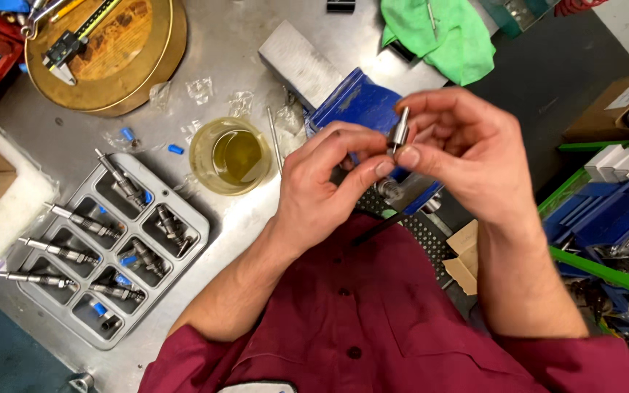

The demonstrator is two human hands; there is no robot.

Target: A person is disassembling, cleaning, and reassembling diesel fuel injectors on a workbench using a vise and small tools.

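Both hands meet above a blue vise [358, 109]. Right hand [467, 153] pinches a small metal nozzle part [400, 129] upright w/ fingertips; left hand [329, 182] steadies its base, prob. for close inspection. Similar parts sit sorted in a grey tray [198, 218] on the tabletop [242, 44], beside a beaker of yellow fluid [231, 156].

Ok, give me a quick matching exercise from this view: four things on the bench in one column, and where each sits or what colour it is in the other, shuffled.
Things:
1. small metal part
2. glass beaker
3. grey tray
4. green cloth

Descriptions:
A. lies at the top edge of the bench, behind the blue vise
B. holds yellowish liquid
C. pinched between the fingertips of the left hand and right hand
D. has compartments with long metal pieces and blue caps

Pairs: 1-C, 2-B, 3-D, 4-A
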